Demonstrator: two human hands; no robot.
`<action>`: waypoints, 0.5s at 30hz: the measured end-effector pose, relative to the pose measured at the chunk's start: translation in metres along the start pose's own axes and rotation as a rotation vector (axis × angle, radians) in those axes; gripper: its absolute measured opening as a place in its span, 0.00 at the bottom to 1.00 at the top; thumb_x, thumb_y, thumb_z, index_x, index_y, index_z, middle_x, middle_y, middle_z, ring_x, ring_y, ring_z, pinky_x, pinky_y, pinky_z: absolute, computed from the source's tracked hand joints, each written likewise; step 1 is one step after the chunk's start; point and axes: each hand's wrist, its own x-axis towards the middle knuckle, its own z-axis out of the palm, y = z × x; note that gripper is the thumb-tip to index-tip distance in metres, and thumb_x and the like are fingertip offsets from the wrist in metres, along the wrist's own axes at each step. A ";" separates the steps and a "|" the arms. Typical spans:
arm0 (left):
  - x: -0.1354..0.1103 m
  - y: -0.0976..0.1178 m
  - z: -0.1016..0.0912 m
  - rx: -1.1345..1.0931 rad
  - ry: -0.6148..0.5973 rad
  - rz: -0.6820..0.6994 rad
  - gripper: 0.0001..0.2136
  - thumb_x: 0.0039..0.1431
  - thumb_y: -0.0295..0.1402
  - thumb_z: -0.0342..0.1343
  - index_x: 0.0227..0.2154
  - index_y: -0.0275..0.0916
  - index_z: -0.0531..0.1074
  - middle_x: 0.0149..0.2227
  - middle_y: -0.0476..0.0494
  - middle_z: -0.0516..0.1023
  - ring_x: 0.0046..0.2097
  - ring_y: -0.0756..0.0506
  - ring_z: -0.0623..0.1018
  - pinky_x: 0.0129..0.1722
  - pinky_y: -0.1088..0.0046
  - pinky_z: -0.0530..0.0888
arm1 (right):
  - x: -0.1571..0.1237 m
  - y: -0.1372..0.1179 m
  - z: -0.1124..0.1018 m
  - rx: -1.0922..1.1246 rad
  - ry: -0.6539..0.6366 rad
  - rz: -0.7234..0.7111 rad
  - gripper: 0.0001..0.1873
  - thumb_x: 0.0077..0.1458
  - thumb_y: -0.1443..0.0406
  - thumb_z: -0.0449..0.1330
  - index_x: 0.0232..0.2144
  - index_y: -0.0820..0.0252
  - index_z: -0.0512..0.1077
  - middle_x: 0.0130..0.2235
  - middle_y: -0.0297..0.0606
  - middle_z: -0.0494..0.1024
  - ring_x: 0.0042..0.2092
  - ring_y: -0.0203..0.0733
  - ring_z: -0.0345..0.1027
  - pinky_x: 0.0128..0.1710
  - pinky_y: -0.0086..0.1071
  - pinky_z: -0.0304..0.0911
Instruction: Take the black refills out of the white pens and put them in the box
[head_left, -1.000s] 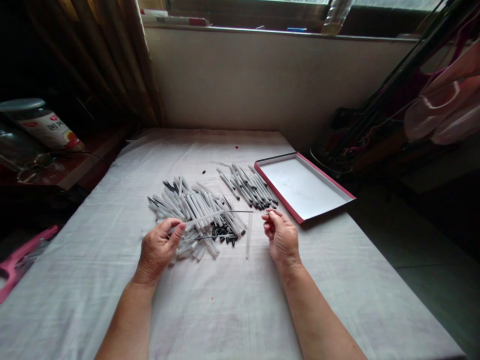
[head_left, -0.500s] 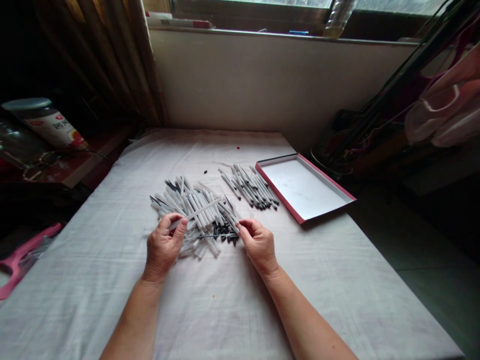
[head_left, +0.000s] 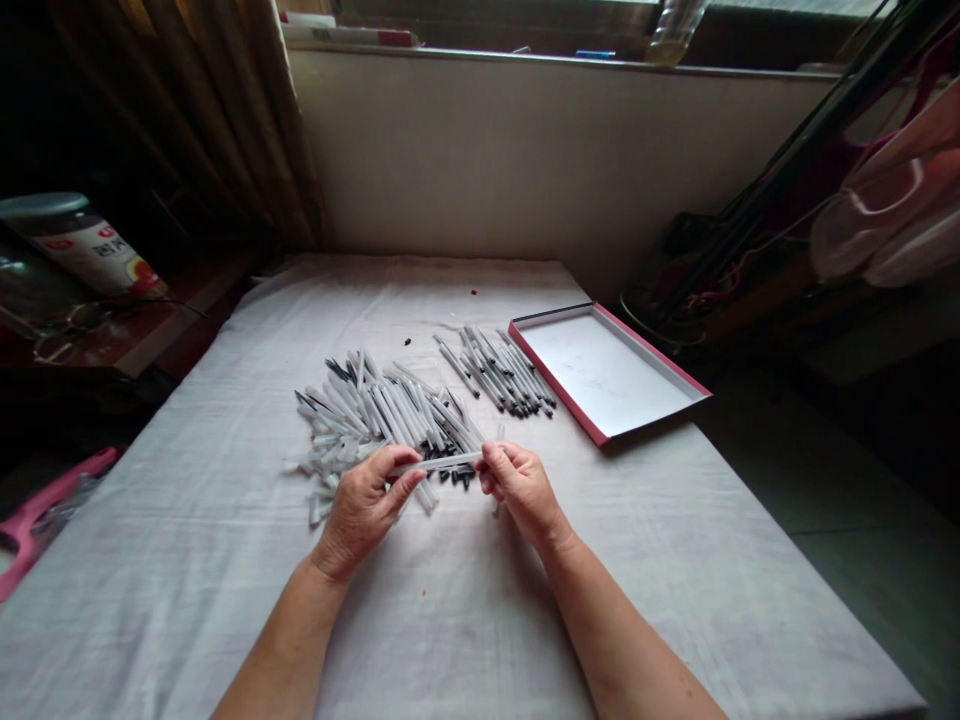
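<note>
My left hand (head_left: 371,505) pinches a translucent white pen barrel (head_left: 450,461), which lies nearly level between my two hands. At the barrel's right end, the fingers of my right hand (head_left: 521,490) are closed on a thin pen refill; it is mostly hidden by the barrel and fingers. Just beyond my hands spreads a pile of loose pen barrels (head_left: 397,405), with dark refills (head_left: 341,370) among them. Small black pen plugs (head_left: 455,477) lie partly hidden below the held barrel.
A group of pens with black ends (head_left: 502,370) lies behind my right hand. Right of it is a shallow red-edged box lid (head_left: 604,370). The white cloth (head_left: 450,640) covers the table. A labelled jar (head_left: 90,245) stands at left, near a pink-handled object (head_left: 52,510).
My left hand has moved right, bringing the barrel from a slant above the pile to level against my right hand. The refill, earlier visible between my hands, is now mostly hidden.
</note>
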 end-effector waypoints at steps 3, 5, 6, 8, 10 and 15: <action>0.002 -0.002 -0.008 0.100 -0.099 0.017 0.16 0.61 0.46 0.50 0.26 0.40 0.73 0.22 0.49 0.74 0.25 0.49 0.73 0.27 0.75 0.69 | 0.001 -0.002 -0.002 0.015 -0.016 0.005 0.28 0.46 0.41 0.61 0.19 0.61 0.71 0.13 0.30 0.68 0.15 0.28 0.52 0.16 0.25 0.48; 0.003 -0.005 -0.018 0.089 -0.142 0.003 0.20 0.63 0.47 0.47 0.21 0.40 0.68 0.18 0.50 0.69 0.22 0.50 0.69 0.23 0.75 0.65 | 0.004 -0.002 -0.009 0.019 0.007 -0.031 0.25 0.47 0.44 0.63 0.20 0.61 0.72 0.14 0.31 0.69 0.16 0.29 0.54 0.17 0.25 0.50; 0.003 -0.007 -0.024 0.055 -0.137 -0.017 0.23 0.63 0.48 0.45 0.18 0.40 0.64 0.17 0.51 0.66 0.20 0.50 0.67 0.22 0.75 0.63 | 0.006 -0.002 -0.014 0.033 0.058 -0.064 0.23 0.47 0.45 0.63 0.21 0.61 0.72 0.15 0.30 0.69 0.17 0.30 0.56 0.17 0.25 0.51; 0.004 -0.009 -0.036 -0.035 -0.035 -0.103 0.25 0.65 0.49 0.41 0.16 0.41 0.59 0.15 0.52 0.61 0.18 0.51 0.63 0.20 0.75 0.63 | 0.010 -0.001 -0.024 0.059 0.221 -0.153 0.19 0.48 0.49 0.63 0.26 0.60 0.74 0.18 0.30 0.71 0.19 0.31 0.58 0.18 0.25 0.54; 0.005 -0.011 -0.042 -0.008 0.099 -0.147 0.24 0.65 0.49 0.41 0.17 0.41 0.60 0.15 0.53 0.61 0.19 0.51 0.64 0.21 0.75 0.64 | 0.013 0.001 -0.030 0.004 0.339 -0.242 0.15 0.51 0.54 0.62 0.33 0.59 0.76 0.22 0.31 0.74 0.22 0.33 0.63 0.22 0.27 0.59; 0.008 -0.021 -0.033 0.336 0.267 -0.055 0.17 0.61 0.49 0.50 0.33 0.41 0.73 0.28 0.49 0.77 0.26 0.49 0.74 0.29 0.74 0.69 | 0.010 0.010 -0.018 -0.535 0.314 -0.484 0.12 0.57 0.58 0.58 0.35 0.57 0.79 0.31 0.40 0.80 0.30 0.40 0.70 0.36 0.35 0.66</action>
